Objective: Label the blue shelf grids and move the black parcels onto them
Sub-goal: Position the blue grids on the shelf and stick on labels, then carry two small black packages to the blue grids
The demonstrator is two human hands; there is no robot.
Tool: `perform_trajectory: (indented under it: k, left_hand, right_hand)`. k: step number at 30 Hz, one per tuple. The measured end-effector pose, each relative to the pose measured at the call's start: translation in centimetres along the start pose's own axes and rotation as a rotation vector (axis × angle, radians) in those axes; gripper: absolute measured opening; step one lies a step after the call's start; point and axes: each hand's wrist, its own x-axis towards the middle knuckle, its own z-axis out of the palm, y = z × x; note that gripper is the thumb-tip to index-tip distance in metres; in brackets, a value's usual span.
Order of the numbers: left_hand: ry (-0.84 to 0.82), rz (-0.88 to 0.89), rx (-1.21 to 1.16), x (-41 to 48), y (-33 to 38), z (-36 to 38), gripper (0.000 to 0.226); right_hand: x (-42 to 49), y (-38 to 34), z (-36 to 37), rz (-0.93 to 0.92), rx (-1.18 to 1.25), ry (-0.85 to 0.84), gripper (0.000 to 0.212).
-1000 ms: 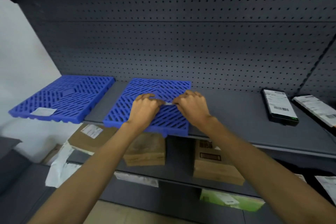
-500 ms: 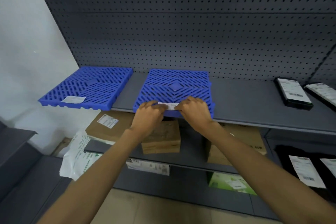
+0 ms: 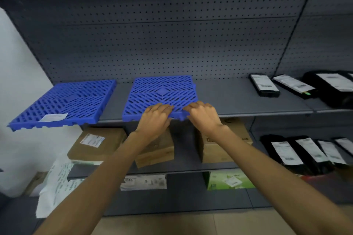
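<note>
Two blue shelf grids lie on the grey shelf (image 3: 238,99). The left grid (image 3: 76,97) overhangs the shelf's left end and carries a white label (image 3: 53,117) at its front. My left hand (image 3: 155,118) and my right hand (image 3: 202,116) rest side by side on the front edge of the middle grid (image 3: 162,89), fingers curled over it and thumbs hidden. No label shows between or under them. Black parcels with white labels lie at the right of the same shelf: one (image 3: 264,85), a second (image 3: 294,86) and a bulkier third (image 3: 333,89).
On the shelf below stand cardboard boxes (image 3: 96,146) (image 3: 221,146), and several more black parcels (image 3: 286,151) at the right. White bags (image 3: 55,183) and a green box (image 3: 229,180) sit lower down. A pegboard (image 3: 172,44) backs the shelves, with a white wall to the left.
The white label seen between my fingertips half a second ago is out of sight now. Both hands stay at the middle grid's front edge. The view has shifted left, showing more parcels at the right.
</note>
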Motion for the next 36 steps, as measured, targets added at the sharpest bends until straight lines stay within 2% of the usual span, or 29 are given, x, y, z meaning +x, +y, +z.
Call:
perform_trajectory:
  k: [9,15,26,36]
  left_hand:
    - [0.012,0.197,-0.02,6.4,12.5,-0.5,0.049]
    - [0.017,0.24,-0.096,10.7,22.4,-0.5,0.049]
    - [0.005,0.081,-0.151,19.4,35.7,0.4,0.052]
    - [-0.047,-0.052,-0.141,28.3,38.5,5.0,0.059]
  right_hand:
    - [-10.2,13.2,-1.1,0.29,-0.029,-0.108,0.036]
    - [-16.2,22.9,-1.3,0.45,-0.056,-0.11,0.033]
    - [-17.4,38.6,-0.4,0.39,-0.051,-0.108,0.038]
    - [-10.1,46.1,4.4,0.336,0.038,-0.136,0.047]
